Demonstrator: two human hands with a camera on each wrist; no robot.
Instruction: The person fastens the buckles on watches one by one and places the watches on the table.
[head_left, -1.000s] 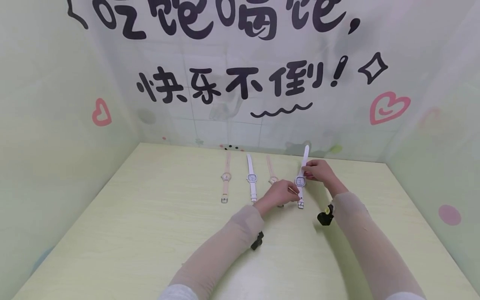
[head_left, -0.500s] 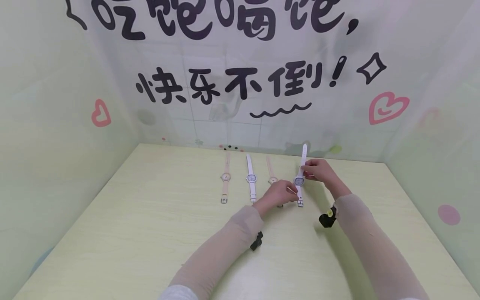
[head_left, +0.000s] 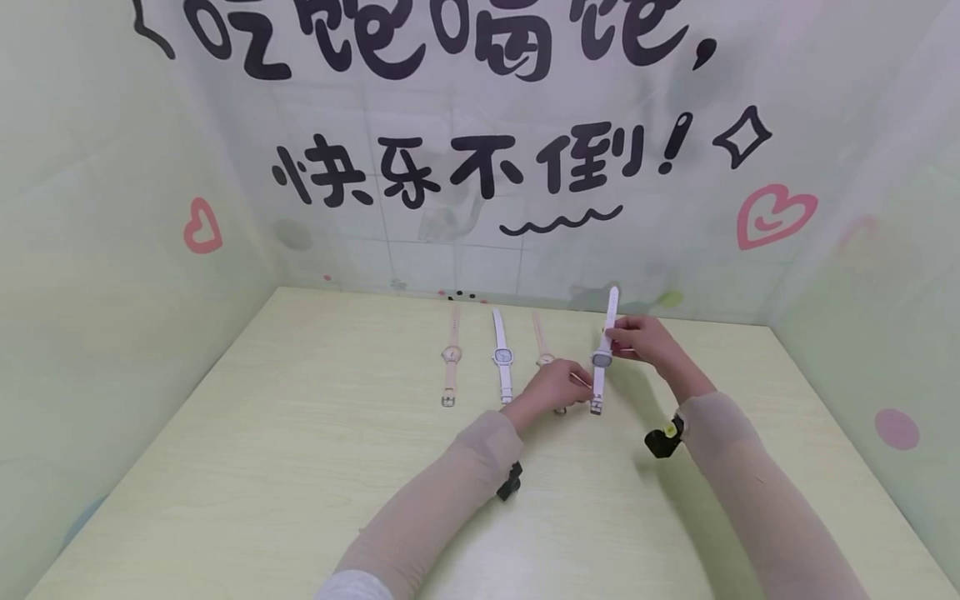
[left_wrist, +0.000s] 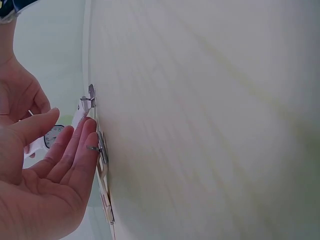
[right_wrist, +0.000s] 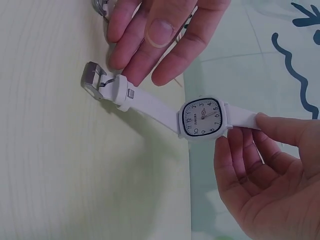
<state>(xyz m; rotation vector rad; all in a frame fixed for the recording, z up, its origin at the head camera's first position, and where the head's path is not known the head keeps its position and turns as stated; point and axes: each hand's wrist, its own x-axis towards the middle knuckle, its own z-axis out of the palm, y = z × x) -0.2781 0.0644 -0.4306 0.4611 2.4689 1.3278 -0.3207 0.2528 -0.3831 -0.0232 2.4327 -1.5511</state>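
On the far half of the worktop (head_left: pixel 300 467), four watches lie or stand in a row. The right hand (head_left: pixel 643 340) pinches the far strap of the white watch (head_left: pixel 602 359) at the right end of the row; its buckle (right_wrist: pixel 95 80) rests on the worktop while the case is lifted. The left hand (head_left: pixel 557 385) lies with straight, relaxed fingers (right_wrist: pixel 135 52) just beside the near strap; contact cannot be confirmed. That hand covers the near part of the third watch (head_left: pixel 543 354). The left wrist view shows only strap edges and buckles, partly cut off. Two more watches (head_left: pixel 452 357) (head_left: pixel 502 358) lie to the left. Compared with the earlier frames, the white watch is tilted more upright, and its dial is less readable from the head view.
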